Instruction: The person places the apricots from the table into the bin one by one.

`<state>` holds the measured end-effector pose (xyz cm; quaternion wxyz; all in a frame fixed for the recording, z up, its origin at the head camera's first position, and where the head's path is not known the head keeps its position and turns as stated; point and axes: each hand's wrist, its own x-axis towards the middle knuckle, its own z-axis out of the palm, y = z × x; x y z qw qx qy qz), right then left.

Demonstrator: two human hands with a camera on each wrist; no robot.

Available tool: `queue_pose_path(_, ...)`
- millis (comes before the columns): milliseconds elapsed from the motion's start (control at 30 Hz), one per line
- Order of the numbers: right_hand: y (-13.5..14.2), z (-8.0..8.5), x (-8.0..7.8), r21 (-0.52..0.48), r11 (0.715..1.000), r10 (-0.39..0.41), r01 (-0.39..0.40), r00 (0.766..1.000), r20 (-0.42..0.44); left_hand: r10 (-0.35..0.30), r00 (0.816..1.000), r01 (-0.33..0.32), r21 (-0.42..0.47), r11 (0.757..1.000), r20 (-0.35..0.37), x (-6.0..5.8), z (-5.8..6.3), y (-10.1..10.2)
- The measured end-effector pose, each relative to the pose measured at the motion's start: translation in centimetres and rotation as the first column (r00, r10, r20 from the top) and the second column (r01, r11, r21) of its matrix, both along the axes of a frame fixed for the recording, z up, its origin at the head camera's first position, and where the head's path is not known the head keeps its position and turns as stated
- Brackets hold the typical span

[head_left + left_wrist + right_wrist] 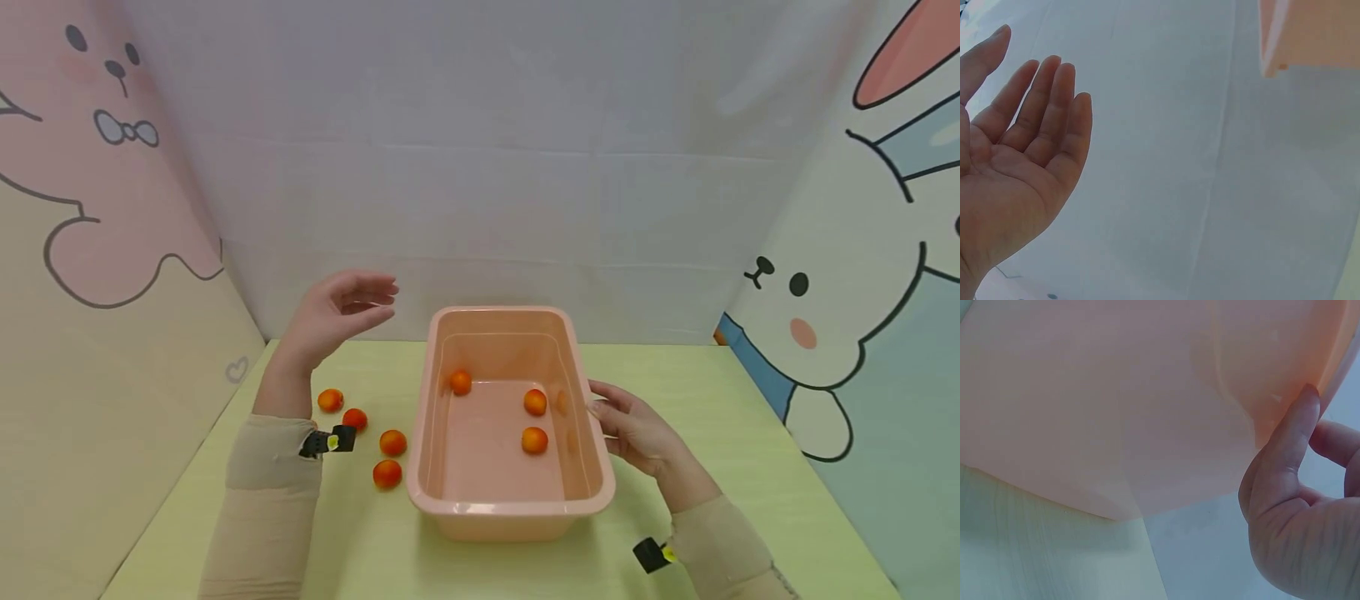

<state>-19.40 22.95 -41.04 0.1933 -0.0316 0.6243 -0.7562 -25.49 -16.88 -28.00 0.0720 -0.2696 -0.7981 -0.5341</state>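
Note:
A peach-pink plastic basin (487,507) stands in the middle of the table, with three small orange fruits (535,441) on its floor. My right hand (637,429) grips the basin's right rim, as the right wrist view shows close up with bent fingers (1285,450) at the wall. Raised at the far left, my left hand (341,308) holds nothing, its fingers loosely extended toward the basin. The left wrist view shows its bare palm (1010,169). Several more orange fruits (387,474) lie on the table between my left forearm and the basin.
The pale green table (750,467) meets a whitish sheet (480,167) close behind the basin. Printed cartoon panels rise on both sides, a pink animal (127,225) to the left and a white rabbit (832,250) to the right. Both wrists carry small black cameras.

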Motion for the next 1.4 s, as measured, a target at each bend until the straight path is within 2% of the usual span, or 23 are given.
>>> queue_pose_path(67, 0.0, 0.0, 0.0, -0.01, 1.0, 0.002, -0.002, 1.0, -0.002, 0.033, 0.999, -0.033, -0.009, 0.999, 0.025, -0.3, -1.2, -1.0)
queue_pose_path(167, 0.0, -0.2, 0.0, -0.017, 1.0, -0.004, 0.004, 1.0, 0.008, 0.076, 0.995, -0.075, -0.024, 0.997, 0.061, -1.3, -3.5, -2.7)
queue_pose_path(267, 0.0, -0.4, 0.0, -0.013, 1.0, -0.004, 0.004, 1.0, 0.014, 0.105, 0.99, -0.101, -0.049, 0.994, 0.09, -2.4, -6.1, -4.3)
queue_pose_path(367, 0.0, -0.4, 0.1, -0.009, 1.0, -0.008, 0.008, 1.0, 0.018, 0.121, 0.987, -0.113, -0.077, 0.991, 0.102, -2.7, -8.0, -5.5)
queue_pose_path(533, -0.2, -0.4, 0.1, -0.015, 1.0, -0.017, 0.017, 1.0, 0.016, 0.146, 0.981, -0.131, -0.112, 0.985, 0.131, -2.7, -11.1, -7.5)
queue_pose_path(700, -0.3, -0.4, 0.1, -0.019, 1.0, -0.018, 0.018, 1.0, 0.013, 0.175, 0.967, -0.162, -0.08, 0.983, 0.185, -2.4, -14.4, -9.7)
queue_pose_path(833, -0.3, -0.5, 0.1, -0.032, 0.999, -0.016, 0.016, 1.0, 0.012, 0.217, 0.963, -0.204, -0.093, 0.975, 0.162, -1.9, -16.7, -11.3)
queue_pose_path(1000, -0.3, -0.5, 0.1, -0.032, 0.999, -0.018, 0.018, 1.0, 0.009, 0.275, 0.954, -0.258, -0.144, 0.955, 0.119, -1.3, -18.6, -13.0)
queue_pose_path(1167, -0.3, -0.4, -0.1, -0.028, 0.999, -0.018, 0.019, 1.0, 0.007, 0.331, 0.934, -0.303, -0.195, 0.933, 0.131, -0.9, -19.7, -14.3)
queue_pose_path(1400, -0.2, -0.3, 0.0, -0.023, 0.999, -0.029, 0.029, 1.0, 0.009, 0.32, 0.929, -0.285, -0.193, 0.939, 0.186, -0.6, -20.9, -15.3)
